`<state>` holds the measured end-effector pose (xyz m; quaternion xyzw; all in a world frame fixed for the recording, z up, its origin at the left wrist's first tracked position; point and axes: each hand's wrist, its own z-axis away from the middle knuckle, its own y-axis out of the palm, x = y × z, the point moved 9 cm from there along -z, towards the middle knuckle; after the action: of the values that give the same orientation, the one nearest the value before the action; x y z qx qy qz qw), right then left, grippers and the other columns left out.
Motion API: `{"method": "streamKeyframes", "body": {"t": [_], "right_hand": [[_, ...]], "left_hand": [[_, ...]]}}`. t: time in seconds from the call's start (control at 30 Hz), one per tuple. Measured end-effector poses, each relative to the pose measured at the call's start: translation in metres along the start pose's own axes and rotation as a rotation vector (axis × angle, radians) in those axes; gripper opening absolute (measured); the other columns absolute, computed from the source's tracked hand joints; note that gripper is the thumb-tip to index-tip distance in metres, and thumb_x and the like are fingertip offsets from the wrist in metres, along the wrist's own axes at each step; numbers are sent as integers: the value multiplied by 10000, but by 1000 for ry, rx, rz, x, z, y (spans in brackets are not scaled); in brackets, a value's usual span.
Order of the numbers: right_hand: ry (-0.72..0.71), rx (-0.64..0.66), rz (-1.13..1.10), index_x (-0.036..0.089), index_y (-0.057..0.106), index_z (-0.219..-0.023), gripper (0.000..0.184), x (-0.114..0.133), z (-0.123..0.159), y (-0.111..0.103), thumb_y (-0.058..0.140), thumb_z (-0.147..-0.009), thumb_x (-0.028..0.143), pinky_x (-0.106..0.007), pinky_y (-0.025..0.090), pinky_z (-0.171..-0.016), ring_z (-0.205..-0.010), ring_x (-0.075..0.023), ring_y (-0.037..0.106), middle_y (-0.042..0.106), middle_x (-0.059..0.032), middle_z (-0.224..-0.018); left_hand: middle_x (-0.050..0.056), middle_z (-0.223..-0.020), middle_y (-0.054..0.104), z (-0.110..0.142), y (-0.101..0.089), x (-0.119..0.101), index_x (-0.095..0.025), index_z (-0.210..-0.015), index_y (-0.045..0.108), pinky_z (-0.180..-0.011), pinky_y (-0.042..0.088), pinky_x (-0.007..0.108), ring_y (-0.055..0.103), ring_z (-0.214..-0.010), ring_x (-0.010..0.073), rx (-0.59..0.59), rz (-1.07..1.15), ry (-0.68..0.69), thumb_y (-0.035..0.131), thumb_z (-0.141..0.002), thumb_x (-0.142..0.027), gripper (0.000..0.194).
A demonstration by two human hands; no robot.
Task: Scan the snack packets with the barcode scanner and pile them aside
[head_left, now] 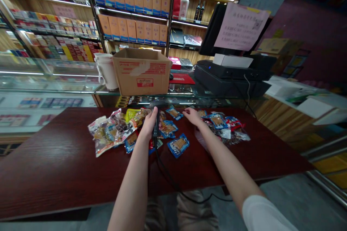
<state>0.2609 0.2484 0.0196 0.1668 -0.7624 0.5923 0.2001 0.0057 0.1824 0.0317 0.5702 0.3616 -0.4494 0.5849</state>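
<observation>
My left hand [150,122] is wrapped around a black barcode scanner [156,124], thumb on top, its cable trailing down toward me. Beneath and beside it lie small blue snack packets [169,129], with another snack packet [179,145] nearer me. To the left is a heap of larger clear snack bags [111,131]. My right hand [193,116] hovers over the table with its fingers pinched together; what they hold, if anything, is hidden. A single blue packet [174,113] lies just left of its fingertips. Under my right wrist a pile of mixed packets [218,121] spreads rightward.
A dark red wooden table [67,173] fills the foreground. Behind it a glass counter [187,101] carries an open cardboard box [142,75], white cups [108,72], and a monitor [213,29] above a black cash drawer [230,79]. The scanner cable [173,184] hangs over the front edge.
</observation>
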Motion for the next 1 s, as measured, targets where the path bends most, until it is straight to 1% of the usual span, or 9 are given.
{"method": "streamKeyframes", "body": {"t": [0.07, 0.17, 0.23, 0.37, 0.43, 0.53, 0.67, 0.77, 1.0], "right_hand": [[49, 52, -19, 210, 647, -852, 215, 9, -10, 23, 702, -784, 406, -422, 427, -859, -951, -290, 627, 695, -93, -885], [88, 77, 2, 186, 637, -829, 339, 15, -18, 39, 785, -693, 459, -493, 370, -897, -1018, -339, 593, 688, -118, -919], [107, 106, 6, 181, 622, -812, 370, 14, -19, 43, 809, -654, 459, -498, 354, -902, -1026, -339, 581, 682, -117, -916], [124, 142, 0, 195, 552, -814, 354, 6, -13, 41, 799, -645, 386, -392, 390, -830, -916, -271, 594, 658, -74, -842], [105, 105, -28, 211, 511, -855, 311, 0, -7, 33, 738, -680, 331, -341, 401, -782, -859, -235, 585, 633, -47, -839], [33, -57, -194, 234, 448, -844, 278, -11, 6, 10, 661, -672, 284, -318, 416, -744, -791, -209, 547, 573, -10, -809], [-22, -219, -476, 236, 424, -819, 321, -30, 34, -21, 661, -634, 348, -331, 432, -764, -770, -194, 522, 526, 7, -800], [-26, -251, -574, 228, 441, -823, 344, -37, 53, -36, 668, -644, 414, -338, 427, -783, -779, -188, 522, 525, 6, -816], [-10, -247, -639, 223, 466, -827, 369, -32, 81, -56, 706, -642, 435, -327, 432, -754, -755, -181, 521, 530, 14, -790]], "left_hand": [[-9, -568, 556, 1, 0, 0, -143, -909, 552, -366, 383, 225, 465, -386, 89, 8, -3, -5, 590, -792, -680, 552], [-14, -572, 560, 2, -1, -2, -138, -941, 552, -365, 385, 224, 466, -385, 88, -5, 0, -18, 602, -780, -684, 572], [-16, -572, 561, 3, -2, -3, -138, -948, 545, -360, 381, 219, 465, -383, 86, -8, 12, -20, 604, -772, -692, 584], [-21, -565, 556, 3, 1, -3, -142, -937, 543, -352, 376, 211, 455, -377, 80, 2, 19, -15, 607, -764, -699, 586], [-17, -565, 557, 3, 4, -3, -137, -936, 555, -352, 378, 212, 460, -379, 82, 11, 10, -20, 609, -762, -699, 591], [-17, -566, 552, 5, 13, 1, -126, -972, 576, -349, 369, 208, 460, -379, 82, 61, 26, -40, 606, -766, -698, 608], [-22, -589, 554, 12, 40, 11, -124, -1102, 575, -342, 355, 192, 447, -384, 74, 243, 96, -109, 600, -790, -675, 634], [-17, -602, 555, 22, 62, 21, -121, -1112, 578, -339, 354, 187, 443, -389, 71, 370, 107, -174, 582, -813, -659, 616], [-29, -600, 534, 41, 92, 28, -143, -958, 567, -324, 338, 180, 401, -364, 51, 493, 72, -188, 605, -750, -715, 610]]}}
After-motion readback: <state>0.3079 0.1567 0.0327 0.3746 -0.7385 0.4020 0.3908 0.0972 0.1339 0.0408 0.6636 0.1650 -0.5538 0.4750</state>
